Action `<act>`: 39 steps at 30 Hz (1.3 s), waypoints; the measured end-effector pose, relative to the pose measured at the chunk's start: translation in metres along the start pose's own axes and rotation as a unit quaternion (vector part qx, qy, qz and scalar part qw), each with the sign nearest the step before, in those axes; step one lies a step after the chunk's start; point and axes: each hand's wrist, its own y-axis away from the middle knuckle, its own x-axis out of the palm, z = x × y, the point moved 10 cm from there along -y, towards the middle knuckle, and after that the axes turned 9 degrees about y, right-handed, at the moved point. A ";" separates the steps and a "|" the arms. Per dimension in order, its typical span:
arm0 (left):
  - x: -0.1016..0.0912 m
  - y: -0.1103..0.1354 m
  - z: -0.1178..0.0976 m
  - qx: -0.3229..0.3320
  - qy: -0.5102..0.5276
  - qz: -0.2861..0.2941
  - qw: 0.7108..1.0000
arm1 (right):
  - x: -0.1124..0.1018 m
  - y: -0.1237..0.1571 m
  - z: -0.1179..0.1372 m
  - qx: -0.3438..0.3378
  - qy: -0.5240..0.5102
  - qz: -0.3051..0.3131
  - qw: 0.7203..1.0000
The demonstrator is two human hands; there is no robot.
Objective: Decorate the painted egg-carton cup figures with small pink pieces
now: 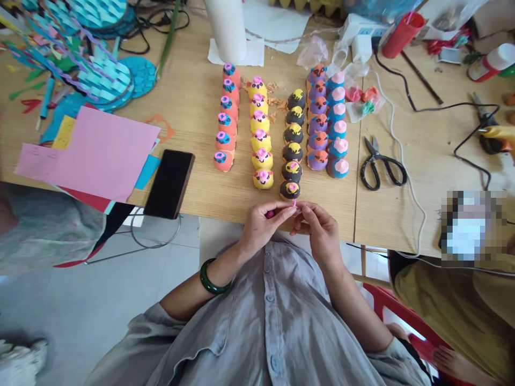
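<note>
My left hand [263, 229] pinches a tiny bit of pink modelling clay [294, 202] between thumb and forefinger. A darker pink lump [269, 214] is tucked inside its curled fingers. Right beside it, my right hand [324, 230] has thumb and forefinger pressed together at the pink bit; what lies between them is too small to make out. Just beyond the fingertips is the nearest black dome-shaped piece [288, 191], topped with yellow and pink. It ends a row of black pieces, the two nearest bearing pink on top. Both hands are at the table's front edge.
Rows of orange [224, 160], yellow [263, 179], purple [317, 160] and blue pieces [338, 167] stand around the black row. Black-handled scissors [382, 163] and a white cable [402, 153] lie right; a phone [169, 183] and pink paper [110, 150] left. People sit at both sides.
</note>
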 end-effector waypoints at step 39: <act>0.001 0.007 0.016 -0.060 0.096 0.003 0.994 | 0.024 0.002 -0.014 0.133 -0.131 0.041 0.981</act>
